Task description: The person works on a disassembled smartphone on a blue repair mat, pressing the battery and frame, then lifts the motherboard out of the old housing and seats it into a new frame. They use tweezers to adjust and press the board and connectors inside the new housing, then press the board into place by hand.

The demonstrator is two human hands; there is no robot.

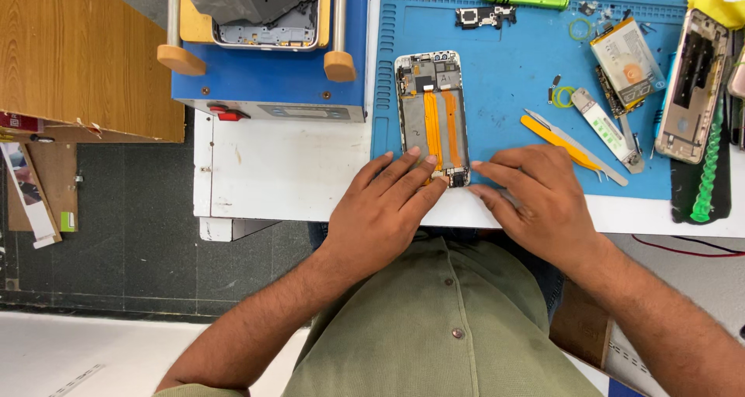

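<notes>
An opened phone frame (pixel 431 106) with two orange flex cables lies upright on the blue work mat (pixel 504 79). My left hand (pixel 384 207) rests at its lower left corner, fingertips touching the bottom edge. My right hand (pixel 539 199) lies flat just right of the bottom end, with its fingertips at the lower right corner. Neither hand holds a tool. The phone's bottom edge is partly hidden under my fingers.
Yellow tweezers (pixel 560 141), a white pry tool (pixel 605 125), a battery (pixel 627 62), a green screwdriver (pixel 524 0) and a second phone shell (pixel 691 86) lie on the mat. A blue heating machine (pixel 268 79) holds another phone frame (pixel 264 9). A wooden cabinet (pixel 85 48) stands left.
</notes>
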